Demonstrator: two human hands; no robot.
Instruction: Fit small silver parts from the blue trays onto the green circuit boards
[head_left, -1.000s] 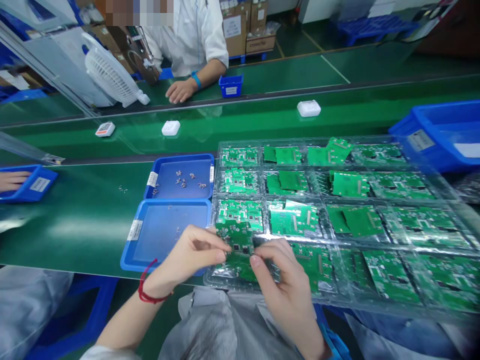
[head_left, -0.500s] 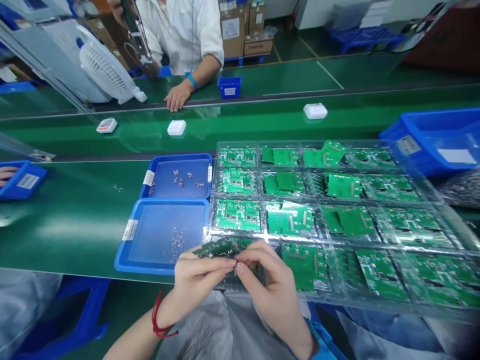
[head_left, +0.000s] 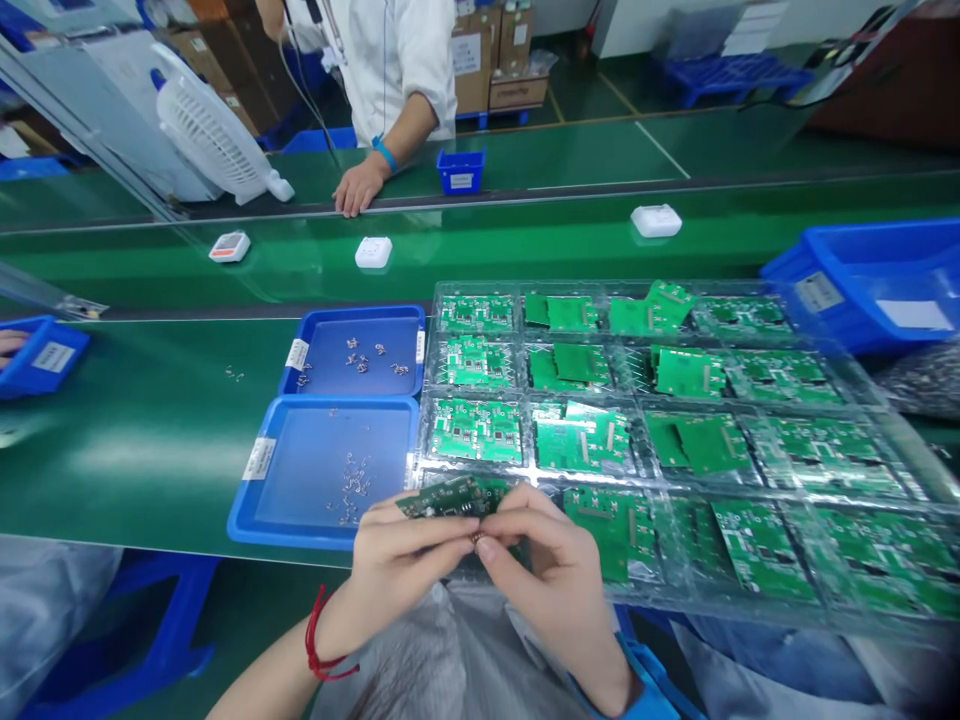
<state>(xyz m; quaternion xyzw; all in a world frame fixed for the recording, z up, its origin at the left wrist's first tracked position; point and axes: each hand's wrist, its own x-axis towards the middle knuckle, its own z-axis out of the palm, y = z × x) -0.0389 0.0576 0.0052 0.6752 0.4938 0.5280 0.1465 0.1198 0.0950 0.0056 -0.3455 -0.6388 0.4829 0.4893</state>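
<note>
Both my hands pinch one green circuit board (head_left: 450, 496) at the near table edge, held nearly flat and seen edge-on. My left hand (head_left: 401, 560), with a red cord on its wrist, grips the board's left side. My right hand (head_left: 544, 570) grips its right side, fingertips meeting the left hand's. A clear plastic tray (head_left: 855, 410) with several pockets of green boards lies to the right. Just left of my hands a blue tray (head_left: 270, 510) holds small metal parts (head_left: 352, 490); a second blue tray (head_left: 330, 320) behind it holds more.
A green conveyor belt (head_left: 525, 240) carries white devices (head_left: 655, 220). Across it a person in white rests a hand (head_left: 356, 188) on the edge beside a small blue bin (head_left: 460, 172) and a white fan (head_left: 210, 130). A blue crate (head_left: 862, 280) stands right.
The board has come out of the tray's near-left pocket and tipped from facing me to nearly flat. My hands have drawn closer to me and pinched together.
</note>
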